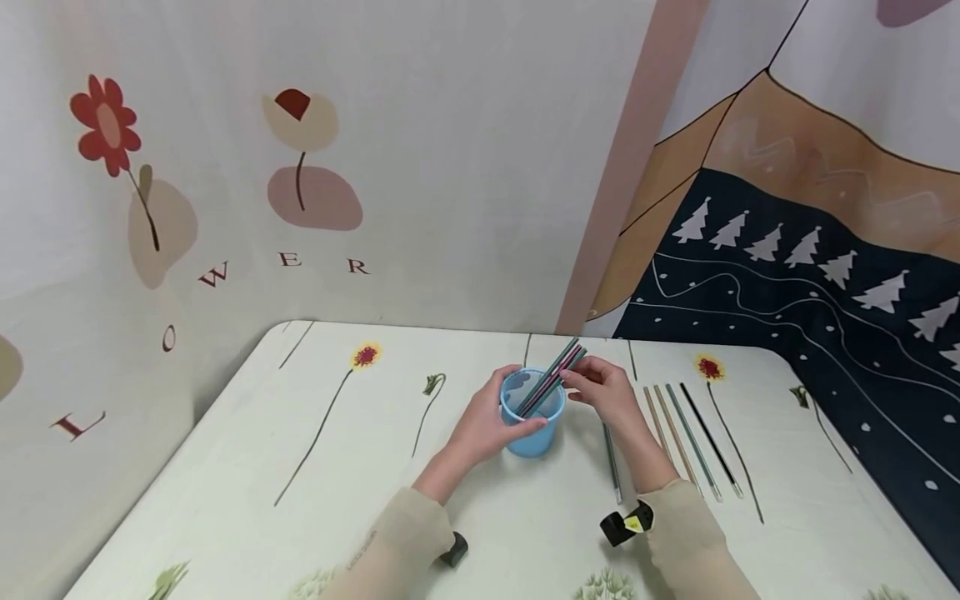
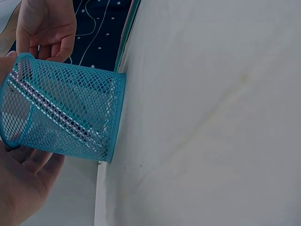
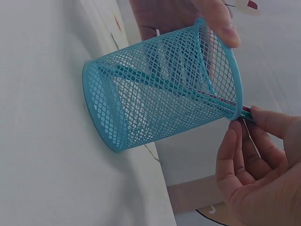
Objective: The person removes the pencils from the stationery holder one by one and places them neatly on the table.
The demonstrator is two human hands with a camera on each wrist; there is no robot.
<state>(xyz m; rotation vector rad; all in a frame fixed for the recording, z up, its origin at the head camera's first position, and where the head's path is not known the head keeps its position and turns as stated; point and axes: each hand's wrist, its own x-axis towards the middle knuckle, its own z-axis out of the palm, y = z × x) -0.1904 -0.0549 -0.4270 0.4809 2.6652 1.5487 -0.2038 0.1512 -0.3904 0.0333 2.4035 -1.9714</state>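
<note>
A light blue mesh pencil cup stands near the middle of the table, tilted slightly in the wrist views. My left hand grips it from the side, thumb over the near rim and fingers around the back. Several pencils, teal and dark reddish, lean inside the cup, their upper ends sticking out past the rim on the right. With thumb and fingers my right hand pinches them just above the rim. Through the mesh, the pencils slant down toward the cup's base.
A dark pencil lies left of the right forearm. Right of it lie two tan pencils, a teal pencil and a black pencil, side by side. A printed white cloth covers the table; curtains hang behind.
</note>
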